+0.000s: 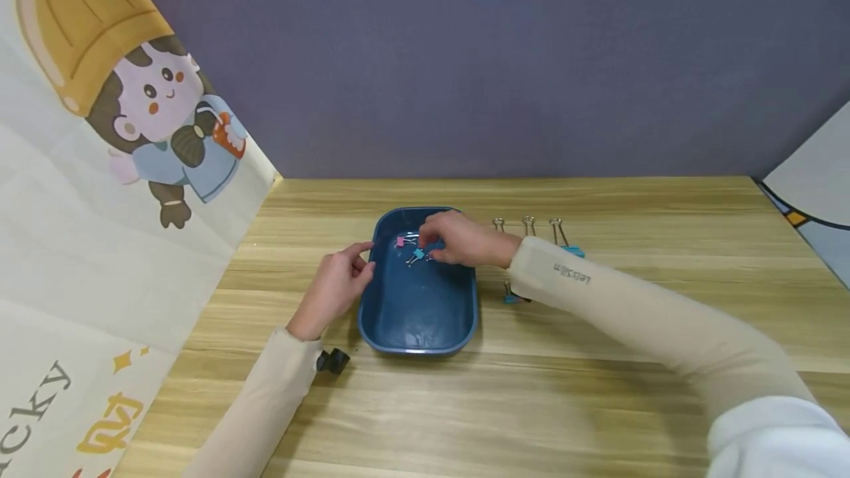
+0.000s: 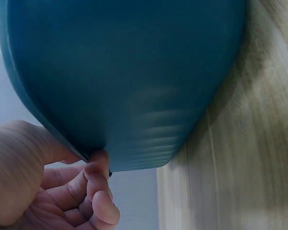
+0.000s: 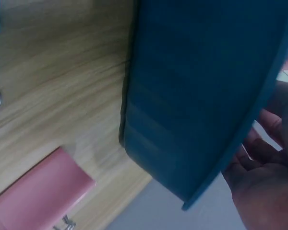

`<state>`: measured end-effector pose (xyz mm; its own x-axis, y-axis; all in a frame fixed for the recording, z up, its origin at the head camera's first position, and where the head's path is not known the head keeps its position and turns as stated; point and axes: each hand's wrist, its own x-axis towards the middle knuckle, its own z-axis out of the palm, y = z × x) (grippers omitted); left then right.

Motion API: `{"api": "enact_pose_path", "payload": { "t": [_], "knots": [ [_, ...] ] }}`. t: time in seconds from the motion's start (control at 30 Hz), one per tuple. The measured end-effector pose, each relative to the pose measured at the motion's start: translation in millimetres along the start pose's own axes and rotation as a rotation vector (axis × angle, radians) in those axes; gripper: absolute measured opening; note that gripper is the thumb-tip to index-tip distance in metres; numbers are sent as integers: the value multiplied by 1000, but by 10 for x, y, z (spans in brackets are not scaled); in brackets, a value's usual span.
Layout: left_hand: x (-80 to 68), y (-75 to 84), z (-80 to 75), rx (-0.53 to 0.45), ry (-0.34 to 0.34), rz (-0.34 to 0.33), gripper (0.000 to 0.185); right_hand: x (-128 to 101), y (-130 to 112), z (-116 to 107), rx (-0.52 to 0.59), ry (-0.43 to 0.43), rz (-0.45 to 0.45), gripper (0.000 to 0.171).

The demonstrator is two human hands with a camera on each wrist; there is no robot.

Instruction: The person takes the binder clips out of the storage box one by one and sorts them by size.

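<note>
Blue tray (image 1: 417,316) sits centre of the head view on the wooden table (image 1: 598,389), long axis running from the near edge toward the far wall. Going left to right:

Left side of frame: printed cartoon sheet (image 1: 99,168) stands as a side wall. A small black clip (image 1: 334,361) lies on the table by the left sleeve, near the tray's near-left corner.

Left hand (image 1: 335,282) is at the tray's left wall. In the left wrist view the fingers (image 2: 98,184) are loosely curled with a fingertip touching just under the rim; whether the thumb closes over the rim I can't tell. Looks like steadying contact, not a firm grip.

Tray interior, far end: a pink clip (image 1: 401,242) and a blue clip (image 1: 417,254) lie on the floor. Right hand (image 1: 458,240) reaches in over the right wall, fingers curled down at the blue clip. Looks like a pinch on it, but the fingertips cover the contact, so not certain.

Key relation: the clips lie at the far end of the tray, directly under the right hand and right of the left hand. Right hand is clearly nearer.

Right of tray: three clips (image 1: 531,231) stand in a row with wire handles up, another blue one (image 1: 511,295) partly hidden under the right sleeve.
</note>
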<state>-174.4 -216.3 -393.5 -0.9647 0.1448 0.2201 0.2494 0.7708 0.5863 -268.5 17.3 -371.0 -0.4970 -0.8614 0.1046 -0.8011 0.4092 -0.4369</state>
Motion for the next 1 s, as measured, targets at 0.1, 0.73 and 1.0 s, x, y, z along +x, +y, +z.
{"api": "enact_pose_path", "payload": {
  "t": [0.1, 0.73, 1.0],
  "knots": [
    [4, 7, 0, -1, -4, -3, 35, 64, 6, 45, -2, -38, 15, 18],
    [15, 15, 6, 12, -25, -21, 36, 325, 0, 199, -100, -234, 135, 24],
    [2, 22, -14, 15, -11, -18, 35, 343, 11, 255, -114, -202, 98, 22]
  ]
}}
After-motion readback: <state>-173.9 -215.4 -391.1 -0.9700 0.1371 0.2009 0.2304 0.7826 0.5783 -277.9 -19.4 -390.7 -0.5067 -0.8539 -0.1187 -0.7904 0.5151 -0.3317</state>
